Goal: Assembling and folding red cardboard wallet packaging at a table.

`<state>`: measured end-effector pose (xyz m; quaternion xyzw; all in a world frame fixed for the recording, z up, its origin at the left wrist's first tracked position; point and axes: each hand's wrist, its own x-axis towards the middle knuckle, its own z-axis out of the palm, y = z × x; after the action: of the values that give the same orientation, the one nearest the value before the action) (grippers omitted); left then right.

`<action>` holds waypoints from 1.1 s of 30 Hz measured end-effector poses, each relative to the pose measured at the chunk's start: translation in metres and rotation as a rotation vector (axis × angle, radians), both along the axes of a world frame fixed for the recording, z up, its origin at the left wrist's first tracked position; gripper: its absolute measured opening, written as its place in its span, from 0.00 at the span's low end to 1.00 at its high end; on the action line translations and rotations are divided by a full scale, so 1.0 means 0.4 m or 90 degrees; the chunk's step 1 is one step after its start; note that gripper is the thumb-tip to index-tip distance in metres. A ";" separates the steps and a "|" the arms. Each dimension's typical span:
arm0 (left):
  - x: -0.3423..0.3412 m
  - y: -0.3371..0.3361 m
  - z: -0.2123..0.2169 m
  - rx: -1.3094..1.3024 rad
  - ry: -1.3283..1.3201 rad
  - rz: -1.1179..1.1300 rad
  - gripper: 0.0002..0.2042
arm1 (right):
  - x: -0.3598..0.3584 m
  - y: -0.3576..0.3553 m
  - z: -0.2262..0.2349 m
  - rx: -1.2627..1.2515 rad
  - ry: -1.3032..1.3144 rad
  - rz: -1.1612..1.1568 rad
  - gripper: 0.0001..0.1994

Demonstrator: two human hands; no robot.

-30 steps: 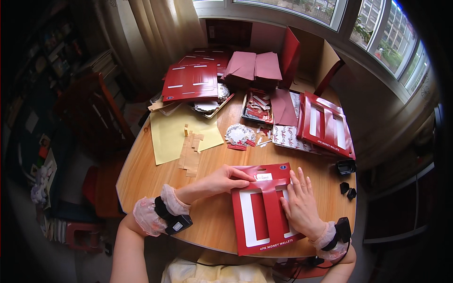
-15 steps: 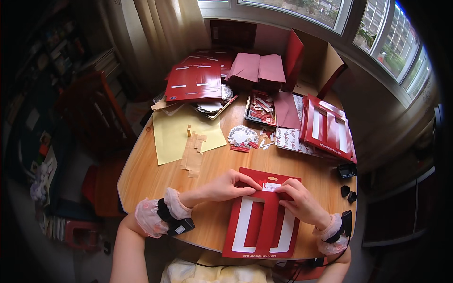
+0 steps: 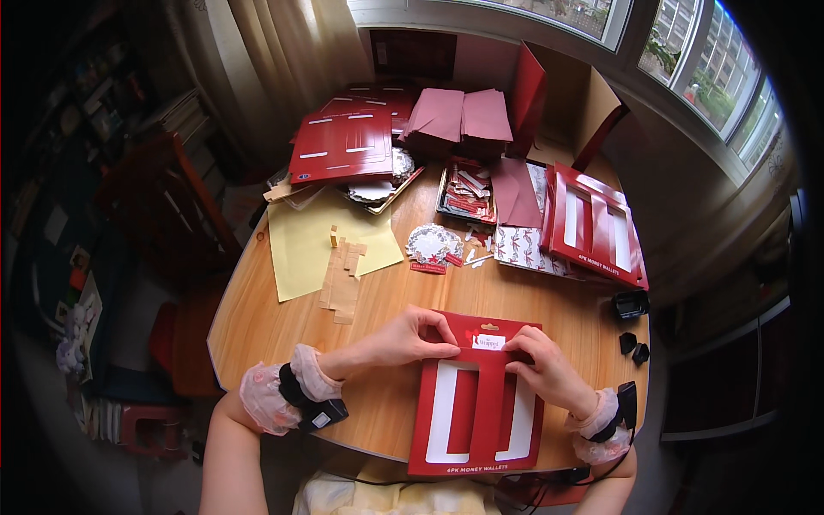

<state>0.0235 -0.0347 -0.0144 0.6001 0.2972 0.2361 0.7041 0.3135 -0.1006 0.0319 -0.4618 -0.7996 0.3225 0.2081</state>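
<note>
A red cardboard wallet package lies at the table's front edge, with two white-lined cut-out windows and a hang hole at its top. On its upper part sits a white label with a small red bow print. My left hand is closed, its thumb and index fingertips together on the package left of the label. My right hand is closed with curled fingers on the package at the label's right end. The fingertips partly hide the fold below the label.
Yellow paper bears brown tape strips. Beyond the package are round floral cards and a tray of red tags. Red packages stack right; red card sheets and pink envelopes stand behind. Black pieces lie at the right edge.
My left fingertips have moved left, off the label, so more of its printed face shows. My right hand stays at its right end. The whole view has shifted slightly.
</note>
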 end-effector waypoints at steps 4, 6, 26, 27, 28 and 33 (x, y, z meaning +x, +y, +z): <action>0.003 0.003 0.000 0.042 -0.018 0.004 0.07 | -0.021 -0.008 0.012 0.083 -0.024 -0.013 0.17; 0.002 0.002 0.001 0.059 -0.016 0.005 0.07 | -0.026 -0.008 0.010 0.157 -0.062 0.005 0.18; -0.004 -0.003 0.042 0.128 -0.055 0.052 0.06 | 0.065 0.012 0.071 0.094 -0.034 -0.078 0.15; -0.006 -0.006 0.060 0.129 -0.057 0.051 0.06 | 0.070 0.009 0.089 0.126 -0.003 -0.099 0.15; -0.008 -0.009 0.083 0.163 -0.039 0.077 0.05 | 0.074 0.009 0.101 0.158 0.030 -0.119 0.15; -0.029 -0.015 0.131 0.384 -0.098 0.192 0.07 | 0.072 0.007 0.056 0.035 0.345 -0.168 0.19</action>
<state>0.0118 -0.0406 0.0381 0.7110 0.2454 0.4595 0.4724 0.3423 -0.0978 0.0544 -0.4534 -0.6565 0.3822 0.4662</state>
